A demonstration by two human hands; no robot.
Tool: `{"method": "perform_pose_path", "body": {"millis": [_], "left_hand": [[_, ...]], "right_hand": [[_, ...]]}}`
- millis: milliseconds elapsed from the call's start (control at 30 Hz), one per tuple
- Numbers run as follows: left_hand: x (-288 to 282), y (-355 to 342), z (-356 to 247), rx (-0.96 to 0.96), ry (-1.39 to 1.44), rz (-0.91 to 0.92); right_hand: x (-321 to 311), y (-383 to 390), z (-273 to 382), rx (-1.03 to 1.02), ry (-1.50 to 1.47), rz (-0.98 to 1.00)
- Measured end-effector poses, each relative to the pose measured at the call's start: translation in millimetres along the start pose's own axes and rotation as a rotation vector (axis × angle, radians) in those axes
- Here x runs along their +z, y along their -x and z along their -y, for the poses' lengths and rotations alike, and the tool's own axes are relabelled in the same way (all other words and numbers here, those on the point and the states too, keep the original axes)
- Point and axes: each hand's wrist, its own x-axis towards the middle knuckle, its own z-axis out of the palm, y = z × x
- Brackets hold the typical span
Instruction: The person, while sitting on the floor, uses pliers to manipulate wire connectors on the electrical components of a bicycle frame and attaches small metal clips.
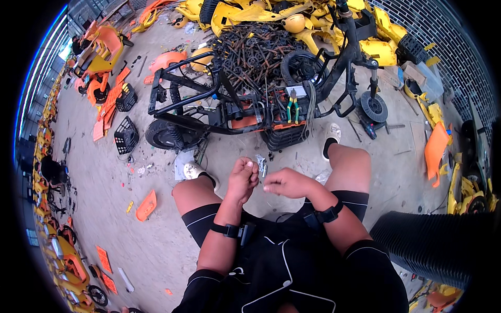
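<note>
Head view: left grip [243, 180] curled, right grip [290, 183] loosely bent, contents unclear; scooter frame [232, 129] beyond, apart.

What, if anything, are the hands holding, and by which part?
It cannot be told: both the left hand and right hand are curled and could hide something small.

We count one left hand [243, 181], one right hand [288, 183], two pale shoes [333, 134], two black wrist straps [226, 229], one black vehicle frame [229, 89], one pair of pliers [293, 97], one heap of dark metal parts [250, 52] and, left of the frame, two black baskets [126, 97].
</note>
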Motion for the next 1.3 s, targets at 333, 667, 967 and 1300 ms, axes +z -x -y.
{"method": "perform_pose_path", "body": {"millis": [333,667,967,1300], "left_hand": [[1.8,-2.9,-1.0,-0.025,-0.055,-0.038],[-5.1,-9.7,1.9,-0.021,-0.07,-0.083],[-16.0,-10.1,-6.5,0.222,-0.111,-0.077],[-24.2,-9.9,-20.1,0.104,-0.156,-0.231]], "right_hand": [[-5.9,7.0,-1.3,0.047,-0.087,0.009],[-10.6,1.1,-16.4,0.097,-0.356,0.049],[-22.7,-2.6,-38.9,0.051,-0.537,-0.112],[-25.6,-7.0,-47.0,0.0,-0.508,-0.28]]}}
